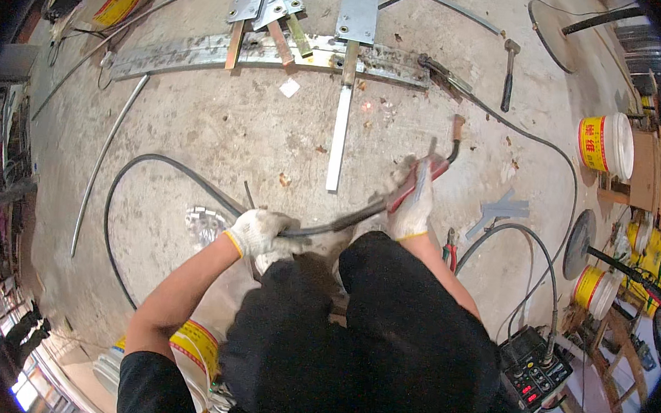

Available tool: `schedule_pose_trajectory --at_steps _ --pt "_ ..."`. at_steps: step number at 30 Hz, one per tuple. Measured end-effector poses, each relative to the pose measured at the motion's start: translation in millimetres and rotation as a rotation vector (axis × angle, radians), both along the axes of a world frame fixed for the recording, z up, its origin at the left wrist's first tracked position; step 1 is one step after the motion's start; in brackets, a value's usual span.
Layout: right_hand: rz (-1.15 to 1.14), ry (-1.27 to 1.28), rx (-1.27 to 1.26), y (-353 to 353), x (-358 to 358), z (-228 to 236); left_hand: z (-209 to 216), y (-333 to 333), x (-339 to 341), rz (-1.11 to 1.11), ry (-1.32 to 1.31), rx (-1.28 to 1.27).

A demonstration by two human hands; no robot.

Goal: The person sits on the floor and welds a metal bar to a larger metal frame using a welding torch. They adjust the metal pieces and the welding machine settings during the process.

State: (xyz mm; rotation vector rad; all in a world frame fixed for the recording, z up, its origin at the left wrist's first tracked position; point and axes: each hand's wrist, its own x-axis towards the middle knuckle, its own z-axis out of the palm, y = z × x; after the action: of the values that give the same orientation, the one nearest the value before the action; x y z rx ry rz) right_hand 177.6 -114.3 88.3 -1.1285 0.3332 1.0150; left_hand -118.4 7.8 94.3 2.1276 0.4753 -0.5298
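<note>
My right hand (415, 206), in a white work glove, is closed around the red handle of a welding torch (400, 198). The torch's bent black neck and copper-coloured nozzle (458, 126) point away from me, above the concrete floor. My left hand (260, 232), also gloved, grips the torch's thick black cable (317, 229) in front of my knees. From there the cable loops out to the left. Beyond the hands, a bright flat metal bar (338, 144) lies lengthwise, its far end at a long steel beam (273, 56).
Bracket plates (357, 12) sit around the beam, with a clamp (440, 73) at its right end. A hammer (508, 76), grey strips (498, 209) and red-handled pliers (451, 251) lie to the right. A welding machine (534, 370) stands lower right; buckets (606, 144) line the side.
</note>
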Motion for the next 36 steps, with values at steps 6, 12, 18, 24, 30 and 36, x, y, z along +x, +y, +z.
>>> schedule_pose_trajectory --at_steps 6,12,18,24,30,36 --pt "0.064 0.058 -0.039 4 -26 -22 -41 3 -2 0.163 -0.002 -0.142" --pt "0.123 0.102 0.084 19 -35 -8 -86 -17 90 0.713 -0.445 -0.165" --pt "0.13 0.087 0.007 19 -42 -12 -79 -3 138 1.106 -0.14 -0.788" --pt "0.191 -0.145 -0.039 0 -35 -33 -88 -20 128 1.226 -0.394 -0.229" --pt "0.395 -0.231 0.22 15 -35 -17 -21 -41 109 1.064 -0.571 -0.527" --pt "0.686 -0.867 -0.127 90 2 12 32 -15 108 1.124 -0.319 -0.639"
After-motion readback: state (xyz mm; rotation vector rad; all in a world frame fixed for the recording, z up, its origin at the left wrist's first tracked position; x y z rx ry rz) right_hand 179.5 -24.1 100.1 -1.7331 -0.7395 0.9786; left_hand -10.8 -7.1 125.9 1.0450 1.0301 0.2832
